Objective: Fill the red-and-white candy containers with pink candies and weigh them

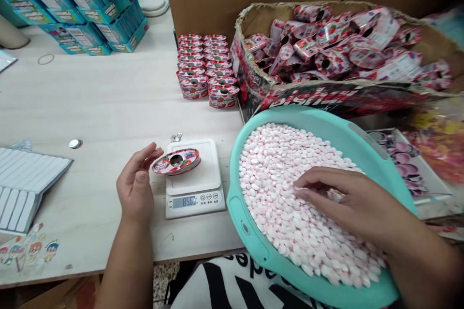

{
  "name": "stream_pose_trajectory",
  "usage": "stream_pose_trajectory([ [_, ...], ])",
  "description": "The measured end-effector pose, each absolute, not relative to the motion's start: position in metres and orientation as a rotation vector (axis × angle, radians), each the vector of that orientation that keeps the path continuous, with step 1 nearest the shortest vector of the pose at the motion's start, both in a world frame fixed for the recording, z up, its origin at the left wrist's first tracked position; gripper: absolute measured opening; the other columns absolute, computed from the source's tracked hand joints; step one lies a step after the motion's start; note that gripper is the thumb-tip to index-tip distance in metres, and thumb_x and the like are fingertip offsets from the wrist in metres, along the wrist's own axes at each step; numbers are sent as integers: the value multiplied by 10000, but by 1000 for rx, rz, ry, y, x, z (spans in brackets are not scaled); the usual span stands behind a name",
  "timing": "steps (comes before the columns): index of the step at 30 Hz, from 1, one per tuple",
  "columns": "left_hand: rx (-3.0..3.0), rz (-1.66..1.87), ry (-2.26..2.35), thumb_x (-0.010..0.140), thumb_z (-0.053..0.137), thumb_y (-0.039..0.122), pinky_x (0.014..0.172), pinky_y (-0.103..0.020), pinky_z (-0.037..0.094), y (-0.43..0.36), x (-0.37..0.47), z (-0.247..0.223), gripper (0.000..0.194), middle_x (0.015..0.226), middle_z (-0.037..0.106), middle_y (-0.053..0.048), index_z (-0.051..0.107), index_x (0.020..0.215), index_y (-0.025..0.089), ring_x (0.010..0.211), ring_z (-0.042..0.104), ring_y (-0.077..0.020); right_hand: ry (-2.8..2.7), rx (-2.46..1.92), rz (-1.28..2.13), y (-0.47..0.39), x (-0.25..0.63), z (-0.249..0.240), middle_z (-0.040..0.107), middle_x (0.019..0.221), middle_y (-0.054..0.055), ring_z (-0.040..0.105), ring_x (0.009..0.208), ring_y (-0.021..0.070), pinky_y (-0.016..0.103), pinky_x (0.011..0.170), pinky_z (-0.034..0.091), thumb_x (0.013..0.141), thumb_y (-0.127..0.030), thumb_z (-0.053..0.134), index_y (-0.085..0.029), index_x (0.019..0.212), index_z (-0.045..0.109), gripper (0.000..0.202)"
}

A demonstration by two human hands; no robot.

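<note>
A small strawberry-printed carton (177, 161) with a round hole in its top rests on a white digital scale (195, 204), whose display reads about 85.6. My left hand (138, 183) is at the carton's left end, fingers curved and apart, holding nothing; whether a fingertip touches the carton I cannot tell. A turquoise basin (237, 207) full of pale pink, pill-shaped candies (279, 174) stands right of the scale. In it, my right hand (340, 198) has thumb and fingertips pinched together at the candies' surface; what lies between the tips is hidden.
Two rows of matching cartons (206, 65) stand behind the scale. An open cardboard box (250, 77) heaped with more cartons is behind the basin. Blue boxes (90, 5) are stacked back left. A white tray (431, 198) of pink pieces sits right; a white disc (75, 144) lies left.
</note>
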State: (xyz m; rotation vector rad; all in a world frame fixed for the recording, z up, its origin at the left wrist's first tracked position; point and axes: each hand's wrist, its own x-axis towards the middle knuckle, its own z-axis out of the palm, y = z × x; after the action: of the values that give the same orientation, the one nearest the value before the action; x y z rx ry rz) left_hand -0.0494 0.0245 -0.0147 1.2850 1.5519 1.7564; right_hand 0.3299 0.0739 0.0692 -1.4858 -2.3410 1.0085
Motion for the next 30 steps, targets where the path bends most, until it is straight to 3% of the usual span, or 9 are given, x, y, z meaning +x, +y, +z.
stream_pose_trajectory([
  [4, 1224, 1851, 1461, 841, 628, 576, 941, -413, 537, 25, -50, -15, 497, 1055, 705, -92, 714, 1181, 224, 1027, 668, -251, -2237, -1540, 1016, 73, 327, 74, 741, 899, 44, 676, 813, 205, 328, 725, 535, 897, -419, 634, -247, 867, 718, 194],
  [11, 1175, 1965, 1476, 854, 636, 483, 678, -301, 533, 25, -47, -6, 384, 1049, 660, -61, 703, 1151, 248, 820, 672, -180, -1893, -1673, 956, 63, 320, 80, 692, 733, 23, 564, 544, 138, 263, 478, 434, 840, -503, 682, -212, 884, 715, 296],
  [14, 1158, 2000, 1509, 870, 628, 451, 632, -278, 512, 25, -48, -7, 371, 1035, 655, -68, 692, 1149, 215, 797, 663, -167, -1946, -1538, 879, 65, 298, 101, 698, 733, 21, 575, 565, 139, 268, 513, 449, 850, -455, 680, -214, 855, 720, 245],
  [17, 1149, 2005, 1559, 895, 606, 445, 654, -276, 511, 25, -49, -9, 376, 1022, 652, -75, 678, 1157, 185, 813, 654, -161, -2173, -1265, 813, 78, 256, 125, 737, 838, 18, 617, 658, 138, 267, 612, 483, 863, -334, 670, -218, 839, 726, 131],
  [22, 1499, 1957, 1842, 903, 604, 401, 852, -358, 525, 23, -52, -13, 342, 995, 642, -73, 670, 1129, 154, 896, 639, -186, -2542, -794, 861, 113, 166, 126, 753, 855, -22, 662, 736, 132, 246, 689, 503, 836, -219, 685, -220, 870, 726, 54],
  [26, 1622, 1921, 1960, 914, 575, 389, 854, -366, 532, 23, -57, -13, 339, 1019, 616, -79, 644, 1151, 155, 910, 628, -193, -2728, -701, 723, 119, 124, 112, 758, 827, -49, 686, 775, 136, 214, 680, 486, 823, -157, 663, -219, 858, 736, 101],
  [30, 1520, 2004, 2000, 910, 590, 398, 837, -349, 544, 23, -56, -12, 401, 1187, 530, -119, 597, 1239, 168, 914, 615, -172, -2757, -581, 492, 111, 118, 106, 749, 808, -84, 686, 780, 104, 171, 688, 449, 877, -137, 551, -200, 920, 762, 225],
])
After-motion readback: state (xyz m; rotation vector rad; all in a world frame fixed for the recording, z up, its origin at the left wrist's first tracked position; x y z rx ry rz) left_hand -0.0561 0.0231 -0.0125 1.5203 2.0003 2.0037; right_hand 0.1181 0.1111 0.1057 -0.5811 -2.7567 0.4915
